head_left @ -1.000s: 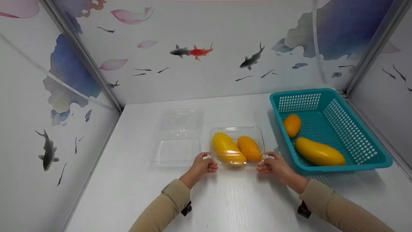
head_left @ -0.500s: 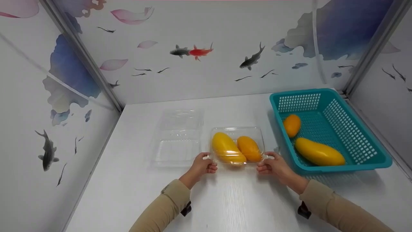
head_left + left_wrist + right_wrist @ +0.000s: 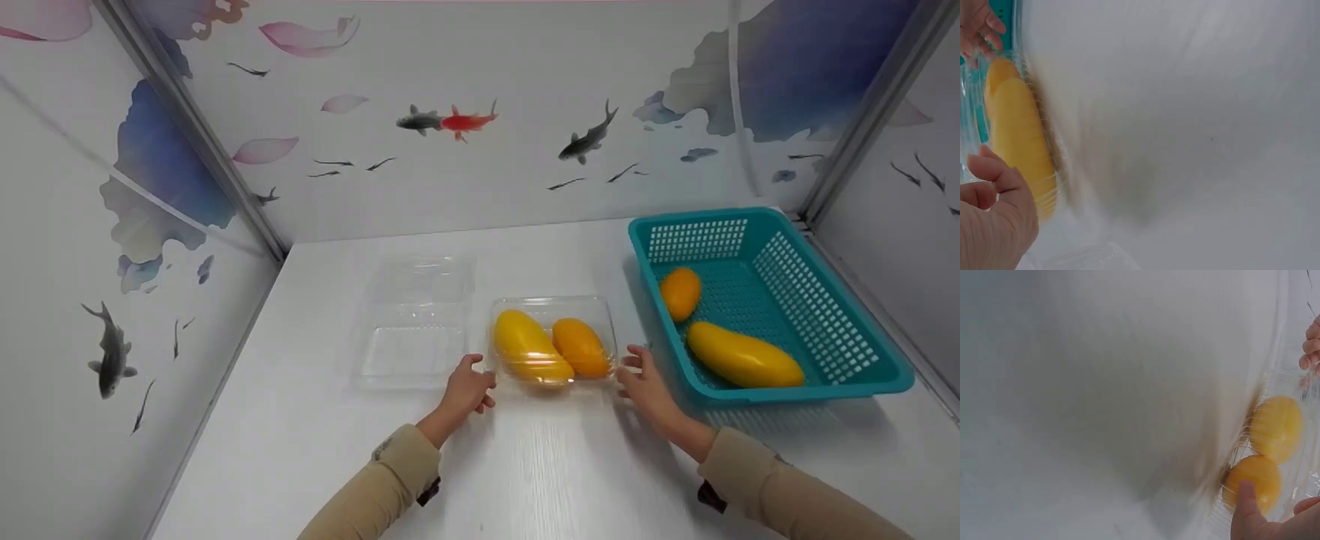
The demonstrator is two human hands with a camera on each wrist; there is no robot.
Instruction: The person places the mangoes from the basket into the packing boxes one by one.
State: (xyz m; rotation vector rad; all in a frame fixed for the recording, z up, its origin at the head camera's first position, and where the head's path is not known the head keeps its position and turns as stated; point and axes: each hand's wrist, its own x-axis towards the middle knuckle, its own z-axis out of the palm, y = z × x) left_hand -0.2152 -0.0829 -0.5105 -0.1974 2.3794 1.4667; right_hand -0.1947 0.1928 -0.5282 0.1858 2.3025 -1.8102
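In the head view, a clear plastic clamshell box (image 3: 553, 302) stands on the table with its lid down over a long yellow mango (image 3: 525, 345) and a smaller orange mango (image 3: 580, 347). Beside its front left corner is my left hand (image 3: 466, 391), fingers loosely bent and holding nothing. My right hand (image 3: 648, 388) is at the front right corner, fingers spread and loose. Whether its fingertips touch the box is hard to tell. From the right wrist view, the right thumb (image 3: 1248, 498) overlaps the orange mango seen through the plastic.
Another clear clamshell box (image 3: 412, 352) lies unfolded to the left. At the right stands a teal plastic basket (image 3: 780, 292) with an orange mango (image 3: 681, 294) and a long yellow mango (image 3: 744, 355) inside. Printed panels (image 3: 517, 202) enclose the white table (image 3: 540, 465).
Both hands have let go of the box's front corners and moved slightly outward, their fingers loosening. The box and the mangoes have stayed in place.
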